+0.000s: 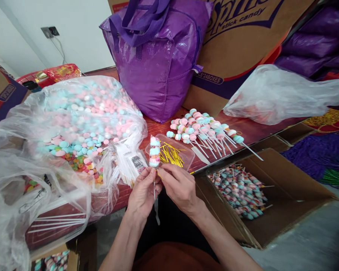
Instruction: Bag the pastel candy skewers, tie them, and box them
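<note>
Upright in front of me stands a candy skewer (154, 153) in a clear wrapper, with pink, blue and orange pieces on a white stick. My left hand (142, 190) pinches it just below the candies, where wrapper and stick meet. At the same spot, the closed fingers of my right hand (182, 186) hold a thin gold twist tie (159, 174) against the wrapper's neck. Behind the hands, a clear plastic tray (188, 152) holds many gold twist ties (169, 152). A pile of unwrapped candy skewers (199, 126) lies to its right, sticks pointing toward me.
Left on the table (155, 128) are a big clear bag of loose candies (84, 116), clear wrappers (131, 160) and white sticks (59, 222). A purple bag (158, 64) stands behind. Below right, a cardboard box (293, 195) contains wrapped skewers (240, 190).
</note>
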### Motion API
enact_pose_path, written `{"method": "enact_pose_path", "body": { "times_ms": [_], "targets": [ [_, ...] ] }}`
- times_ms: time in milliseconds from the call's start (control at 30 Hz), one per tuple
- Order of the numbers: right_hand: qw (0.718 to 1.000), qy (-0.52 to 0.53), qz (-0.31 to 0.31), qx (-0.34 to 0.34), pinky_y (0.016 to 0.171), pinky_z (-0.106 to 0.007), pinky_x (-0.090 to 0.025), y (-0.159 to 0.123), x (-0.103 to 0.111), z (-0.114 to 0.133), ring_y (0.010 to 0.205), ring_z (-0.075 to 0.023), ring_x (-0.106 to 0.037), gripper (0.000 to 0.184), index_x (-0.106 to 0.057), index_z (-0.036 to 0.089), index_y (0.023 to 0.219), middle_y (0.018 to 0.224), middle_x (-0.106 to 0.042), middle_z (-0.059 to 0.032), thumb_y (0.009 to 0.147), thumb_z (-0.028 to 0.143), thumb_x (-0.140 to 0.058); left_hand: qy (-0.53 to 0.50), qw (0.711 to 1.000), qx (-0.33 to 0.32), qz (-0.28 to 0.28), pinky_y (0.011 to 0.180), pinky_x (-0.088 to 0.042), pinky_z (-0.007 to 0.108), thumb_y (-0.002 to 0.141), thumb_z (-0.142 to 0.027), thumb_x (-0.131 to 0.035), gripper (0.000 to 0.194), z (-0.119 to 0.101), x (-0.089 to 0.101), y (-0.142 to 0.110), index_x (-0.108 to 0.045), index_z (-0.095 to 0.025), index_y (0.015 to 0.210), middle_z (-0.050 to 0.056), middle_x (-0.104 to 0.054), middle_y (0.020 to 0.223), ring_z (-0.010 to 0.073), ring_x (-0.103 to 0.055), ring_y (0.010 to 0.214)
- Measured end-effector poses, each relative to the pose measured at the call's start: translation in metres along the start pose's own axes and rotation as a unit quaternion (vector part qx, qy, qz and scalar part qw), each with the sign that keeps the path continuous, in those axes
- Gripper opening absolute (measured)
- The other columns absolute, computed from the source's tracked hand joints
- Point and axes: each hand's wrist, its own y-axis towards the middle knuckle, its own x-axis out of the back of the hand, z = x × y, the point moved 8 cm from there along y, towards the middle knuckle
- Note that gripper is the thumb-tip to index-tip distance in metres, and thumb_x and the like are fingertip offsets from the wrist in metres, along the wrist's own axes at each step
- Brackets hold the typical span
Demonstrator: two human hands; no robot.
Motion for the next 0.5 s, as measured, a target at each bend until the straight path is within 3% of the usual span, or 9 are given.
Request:
{"method": "enact_pose_path", "body": {
  "times_ms": [200,367,500],
  "targets": [
    [0.999,0.037,0.015,-0.030,0.063,-0.027,-0.050,0.006,-0.004,0.002,0.068,-0.0156,-0.062,0.019,-0.067,0.018,0.085,0.076,-0.065,-0.0062,0.093,0.008,-0.052,0.010,0.999,-0.038,0.012,0.055,-0.044,0.015,0.051,-0.021,-0.096,0.036,0.000,0.000,-0.003,-0.070,-0.016,0.075,-0.002,-0.068,0.073,0.0056,-0.057,0.059],
    [0.971,0.168,0.000,-0.170,0.062,-0.027,-0.046,0.005,-0.009,-0.010,0.065,-0.0141,-0.056,0.018,-0.061,0.020,0.081,0.071,-0.059,-0.0013,0.093,0.011,-0.052,0.021,0.998,-0.039,0.047,0.083,-0.051,0.027,0.059,-0.027,-0.092,0.032,0.002,-0.006,-0.001,-0.074,-0.019,0.084,0.001,-0.073,0.087,0.0146,-0.067,0.084],
    [0.923,0.262,0.017,-0.282,0.059,-0.025,-0.043,0.004,-0.013,-0.019,0.063,-0.0128,-0.055,0.015,-0.060,0.020,0.078,0.070,-0.059,0.0017,0.091,0.014,-0.056,0.083,0.986,-0.081,0.122,0.094,-0.048,0.036,0.073,-0.055,-0.078,0.039,-0.018,-0.020,-0.008,-0.075,-0.019,0.089,0.007,-0.071,0.104,0.0234,-0.064,0.102]
  ]
}}
